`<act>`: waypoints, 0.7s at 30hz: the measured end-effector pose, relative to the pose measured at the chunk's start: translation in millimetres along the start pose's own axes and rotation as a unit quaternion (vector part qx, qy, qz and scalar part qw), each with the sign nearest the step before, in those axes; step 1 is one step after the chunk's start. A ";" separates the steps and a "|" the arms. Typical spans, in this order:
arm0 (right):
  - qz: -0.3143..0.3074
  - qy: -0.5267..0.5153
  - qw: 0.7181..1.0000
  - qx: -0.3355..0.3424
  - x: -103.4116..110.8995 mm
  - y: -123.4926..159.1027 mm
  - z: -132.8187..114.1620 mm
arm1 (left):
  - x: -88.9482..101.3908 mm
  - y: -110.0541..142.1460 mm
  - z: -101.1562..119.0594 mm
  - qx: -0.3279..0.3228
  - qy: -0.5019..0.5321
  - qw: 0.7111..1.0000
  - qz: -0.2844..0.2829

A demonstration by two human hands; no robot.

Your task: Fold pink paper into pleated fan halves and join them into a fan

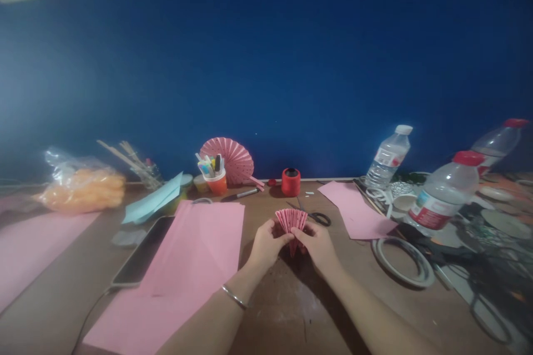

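Between my two hands is a small pink pleated paper fan, its folds spread at the top and narrowing to a point below. My left hand grips its left side, thumb across the front. From the right, my right hand pinches it too, its thumb pressed on the pleats near the middle. The fingers behind the paper are mostly hidden. Just beyond my right hand lie black-handled scissors, partly covered. A red spool of thread stands farther back.
Pink paper sheets overlap a dark tablet on the left. A finished pink fan leans behind a cup of pens. Rightward are another pink sheet, a tape roll, and plastic bottles amid clutter.
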State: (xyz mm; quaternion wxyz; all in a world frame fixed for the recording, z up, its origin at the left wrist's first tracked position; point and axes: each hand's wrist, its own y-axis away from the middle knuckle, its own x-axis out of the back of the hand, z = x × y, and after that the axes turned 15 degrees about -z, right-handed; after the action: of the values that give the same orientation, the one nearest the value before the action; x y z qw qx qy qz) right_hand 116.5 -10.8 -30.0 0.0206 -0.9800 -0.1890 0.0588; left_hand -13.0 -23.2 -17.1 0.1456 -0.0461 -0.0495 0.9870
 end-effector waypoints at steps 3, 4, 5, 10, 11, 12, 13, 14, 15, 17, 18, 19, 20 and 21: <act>0.002 0.001 1.000 -0.006 0.2 -0.2 1.1 | -0.7 0.3 0.6 0.003 0.005 1.000 -0.002; 0.001 -0.002 1.000 -0.004 0.5 -0.4 1.9 | -0.6 0.8 1.3 0.007 -0.004 1.000 0.000; -0.001 -0.007 1.000 -0.001 0.7 -0.5 2.6 | -0.5 1.5 2.2 0.011 -0.017 1.000 0.003; -0.016 -0.052 0.998 0.012 0.3 -0.8 1.7 | -2.0 6.1 8.7 0.020 -0.122 0.992 0.016; -0.020 -0.066 0.998 0.013 -0.3 -0.6 0.7 | -2.6 7.0 9.2 0.014 -0.146 0.989 0.019; -0.023 -0.082 0.996 0.014 -0.9 -0.3 -0.5 | -3.1 7.7 9.1 0.006 -0.162 0.986 0.022; -0.028 -0.100 0.994 0.013 -1.6 0.0 -1.7 | -3.7 8.3 8.3 0.000 -0.167 0.986 0.026; -0.032 -0.117 0.993 0.009 -2.2 0.4 -2.8 | -4.2 8.8 7.1 -0.004 -0.160 0.987 0.029; -0.037 -0.131 0.991 0.001 -2.7 0.7 -3.8 | -4.8 9.2 5.8 -0.004 -0.142 0.989 0.030; -0.050 -0.142 0.988 -0.023 -3.4 1.2 -5.2 | -6.0 10.0 3.8 0.008 -0.104 0.994 0.026; -0.054 -0.141 0.988 -0.033 -3.5 1.2 -5.5 | -6.7 10.4 3.8 0.015 -0.101 0.995 0.020; -0.054 -0.139 0.988 -0.037 -3.6 1.0 -5.5 | -7.5 10.9 4.6 0.020 -0.112 0.993 0.010; -0.047 -0.143 0.988 -0.035 -3.4 0.6 -5.1 | -8.3 11.2 6.1 0.019 -0.132 0.991 -0.001; -0.035 -0.157 0.987 -0.026 -3.0 -0.1 -4.6 | -9.2 11.6 8.2 0.012 -0.157 0.987 -0.014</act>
State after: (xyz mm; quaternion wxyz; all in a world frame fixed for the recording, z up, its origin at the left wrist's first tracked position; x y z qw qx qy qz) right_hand 114.3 -12.0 -25.1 -0.0328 -0.9517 -0.2250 0.2061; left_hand -8.4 -37.6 -9.5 0.1506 0.1118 -0.0601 0.9804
